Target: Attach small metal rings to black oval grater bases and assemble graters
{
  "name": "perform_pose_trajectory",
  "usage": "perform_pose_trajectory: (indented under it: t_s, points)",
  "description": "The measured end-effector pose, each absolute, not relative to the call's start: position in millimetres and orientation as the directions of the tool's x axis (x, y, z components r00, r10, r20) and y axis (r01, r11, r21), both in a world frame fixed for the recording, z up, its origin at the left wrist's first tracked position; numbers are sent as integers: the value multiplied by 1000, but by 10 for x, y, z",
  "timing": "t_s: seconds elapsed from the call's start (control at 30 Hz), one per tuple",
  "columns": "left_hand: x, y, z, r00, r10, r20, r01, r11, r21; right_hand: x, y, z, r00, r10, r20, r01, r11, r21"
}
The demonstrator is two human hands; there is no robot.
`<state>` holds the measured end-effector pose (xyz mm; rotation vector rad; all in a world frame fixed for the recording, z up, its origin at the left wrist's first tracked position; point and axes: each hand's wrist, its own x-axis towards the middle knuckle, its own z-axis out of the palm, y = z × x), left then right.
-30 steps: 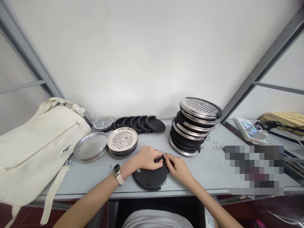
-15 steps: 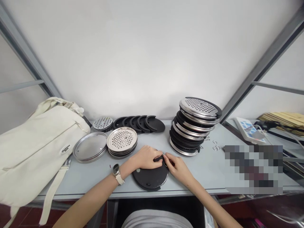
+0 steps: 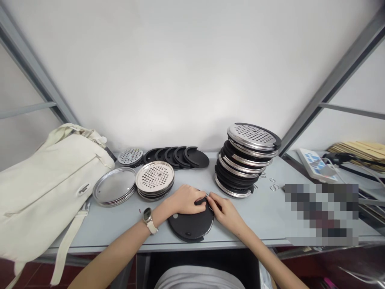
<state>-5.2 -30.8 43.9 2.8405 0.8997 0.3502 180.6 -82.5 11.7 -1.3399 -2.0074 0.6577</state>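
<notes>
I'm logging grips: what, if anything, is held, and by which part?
The left hand holds the black disc by its far edge. The right hand has its fingertips there too; whether they pinch something is unclear.

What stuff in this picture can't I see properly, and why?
All in the head view:
- Part of the black disc: covered by the left hand.
- What, if anything, the right hand pinches: too small, and partly hidden by that hand.
- The things under the blurry squares: masked by them.
- The rest of the white bag: cut off by the left edge.
</notes>
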Motion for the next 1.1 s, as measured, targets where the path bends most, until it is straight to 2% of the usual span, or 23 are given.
perform_pose_trajectory:
  t_s: [0.47, 1.1]
  points:
    - [-58, -295, 414, 805, 561, 192, 532, -827, 185, 1853, -773, 112, -331, 922, 201, 672, 380, -635]
    - [-68, -281, 380, 805, 562, 191, 534, -826, 178, 1904, -747, 140, -392, 908, 148, 645, 386, -660]
